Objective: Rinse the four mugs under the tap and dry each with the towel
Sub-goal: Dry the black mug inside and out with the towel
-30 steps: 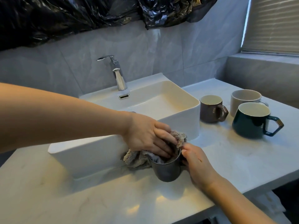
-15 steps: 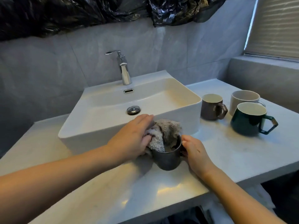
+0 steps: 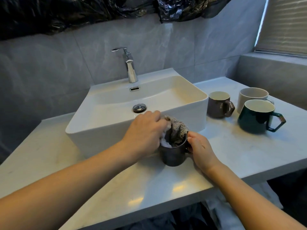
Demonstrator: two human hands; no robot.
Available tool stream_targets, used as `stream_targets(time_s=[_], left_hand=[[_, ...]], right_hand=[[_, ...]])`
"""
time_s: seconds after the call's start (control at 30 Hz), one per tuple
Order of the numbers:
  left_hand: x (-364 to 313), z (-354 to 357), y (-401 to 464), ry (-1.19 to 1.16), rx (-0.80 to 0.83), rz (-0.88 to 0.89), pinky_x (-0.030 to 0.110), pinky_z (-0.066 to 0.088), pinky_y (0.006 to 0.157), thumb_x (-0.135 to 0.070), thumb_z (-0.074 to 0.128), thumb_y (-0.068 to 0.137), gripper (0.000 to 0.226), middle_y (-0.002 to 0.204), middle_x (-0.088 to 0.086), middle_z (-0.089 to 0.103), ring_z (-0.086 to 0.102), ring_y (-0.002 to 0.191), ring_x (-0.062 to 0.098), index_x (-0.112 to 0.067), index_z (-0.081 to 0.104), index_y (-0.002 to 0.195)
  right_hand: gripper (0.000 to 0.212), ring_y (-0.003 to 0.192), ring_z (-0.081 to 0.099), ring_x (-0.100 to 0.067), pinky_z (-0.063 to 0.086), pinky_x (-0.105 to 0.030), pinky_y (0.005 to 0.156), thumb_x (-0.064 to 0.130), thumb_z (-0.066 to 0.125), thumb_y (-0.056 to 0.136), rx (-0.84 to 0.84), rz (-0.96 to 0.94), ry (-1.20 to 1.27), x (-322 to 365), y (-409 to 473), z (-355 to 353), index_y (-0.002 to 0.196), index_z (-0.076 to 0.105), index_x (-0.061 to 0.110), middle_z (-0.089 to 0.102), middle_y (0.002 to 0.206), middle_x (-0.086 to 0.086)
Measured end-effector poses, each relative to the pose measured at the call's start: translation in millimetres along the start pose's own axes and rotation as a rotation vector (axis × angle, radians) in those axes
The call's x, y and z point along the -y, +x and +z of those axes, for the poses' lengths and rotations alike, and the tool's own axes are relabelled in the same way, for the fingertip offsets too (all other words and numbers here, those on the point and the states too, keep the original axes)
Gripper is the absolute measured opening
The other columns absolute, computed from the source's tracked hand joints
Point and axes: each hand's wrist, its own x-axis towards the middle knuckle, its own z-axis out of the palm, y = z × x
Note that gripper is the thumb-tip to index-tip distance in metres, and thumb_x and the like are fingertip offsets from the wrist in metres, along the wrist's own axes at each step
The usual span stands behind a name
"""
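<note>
We find bare countertop (image 3: pixel 232 151) at centre right, bounded by the basin (image 3: pixel 106 130) leftward and three mugs (image 3: pixel 254 116) above.

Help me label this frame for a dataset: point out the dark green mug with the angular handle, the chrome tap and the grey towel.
Dark green mug with the angular handle (image 3: pixel 252 120): head view, on its glossy side wall.
Chrome tap (image 3: pixel 131 70): head view, on its upright spout body.
Grey towel (image 3: pixel 177 131): head view, on the bunched fabric above the dark mug's rim.
</note>
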Motion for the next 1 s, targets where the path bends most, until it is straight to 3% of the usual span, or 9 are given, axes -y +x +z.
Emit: stream_targets(time_s=[0.1,0.2,0.33,0.47,0.63,0.7,0.8,0.87,1.0], left_hand=[[-7,-16,5,-0.085,0.408,0.016,0.051,0.023,0.108,-0.031,0.049,0.072,0.041,0.136,-0.003,0.04,0.029,0.132,0.024,-0.038,0.069,0.107],[-10,-30,15,-0.272,0.667,-0.07,0.06,-0.005,0.117,-0.037,0.035,0.071,0.057,0.151,-0.01,0.028,0.009,0.144,0.012,-0.042,0.065,0.119],[-9,-26,15,-0.272,0.487,0.032,0.03,0.03,0.098,-0.018,0.04,0.087,0.036,0.109,-0.008,0.065,0.052,0.115,0.022,-0.023,0.049,0.122],[-16,-9,16,-0.112,0.523,0.055,0.033,0.031,0.096,-0.014,0.047,0.092,0.031,0.116,-0.007,0.068,0.057,0.111,0.021,-0.026,0.051,0.121],[-20,4,8,-0.138,0.187,-0.273,0.038,0.042,0.093,-0.042,0.073,0.077,0.051,0.12,0.001,0.041,0.04,0.113,0.024,-0.022,0.048,0.116],[-19,0,-2,-0.296,0.241,-0.475,0.037,0.044,0.094,-0.062,0.072,0.071,0.065,0.121,-0.001,0.039,0.043,0.111,0.019,-0.027,0.043,0.118],[-15,-3,-11,-0.686,0.423,-0.689,0.038,0.048,0.091,-0.054,0.048,0.085,0.034,0.116,0.0,0.056,0.057,0.104,0.019,-0.034,0.047,0.112],[-12,-6,-8,-0.689,0.292,-0.643,0.043,0.052,0.088,-0.031,0.046,0.086,0.023,0.11,0.003,0.06,0.061,0.1,0.024,-0.03,0.054,0.107],[-14,-7,8,-0.53,0.177,-0.37,0.036,0.048,0.092,-0.014,0.058,0.084,0.045,0.118,-0.003,0.061,0.061,0.105,0.024,-0.028,0.053,0.127]], right_hand=[[0.019,0.065,0.034,-0.02,0.03,-0.032,0.059,0.017,0.038,0.076,-0.011,0.001,-0.008,-1,0,0,0.067,0.043,0.001,0.036,0.064,-0.006],[0.024,0.061,0.033,-0.016,0.028,-0.028,0.055,0.015,0.038,0.076,-0.012,0.002,0.0,1,-1,-1,0.054,0.045,0.02,0.036,0.057,0.006],[0.025,0.06,0.033,-0.014,0.029,-0.027,0.053,0.015,0.038,0.077,-0.003,-0.028,0.003,3,-1,1,0.054,0.047,0.023,0.036,0.057,0.006],[0.027,0.055,0.032,-0.008,0.031,-0.02,0.05,0.015,0.038,0.078,0.009,-0.041,-0.002,5,-2,1,0.053,0.042,0.024,0.035,0.055,0.01],[0.025,0.06,0.03,-0.013,0.026,-0.028,0.054,0.017,0.039,0.078,0.001,-0.02,-0.021,0,-1,-1,0.054,0.039,0.024,0.032,0.057,0.01],[0.025,0.06,0.031,-0.013,0.027,-0.03,0.056,0.017,0.039,0.077,0.007,-0.018,-0.023,0,-1,-2,0.054,0.04,0.024,0.033,0.057,0.009],[0.024,0.06,0.03,-0.014,0.027,-0.03,0.057,0.018,0.039,0.078,0.017,-0.023,-0.029,0,0,-2,0.054,0.039,0.024,0.032,0.058,0.008],[0.026,0.061,0.031,-0.015,0.027,-0.03,0.056,0.018,0.039,0.079,0.022,-0.027,-0.029,0,0,-2,0.054,0.04,0.025,0.033,0.057,0.008],[0.021,0.064,0.031,-0.018,0.028,-0.031,0.058,0.018,0.04,0.079,0.018,-0.024,-0.005,-1,-1,-3,0.058,0.04,0.02,0.033,0.063,-0.002]])
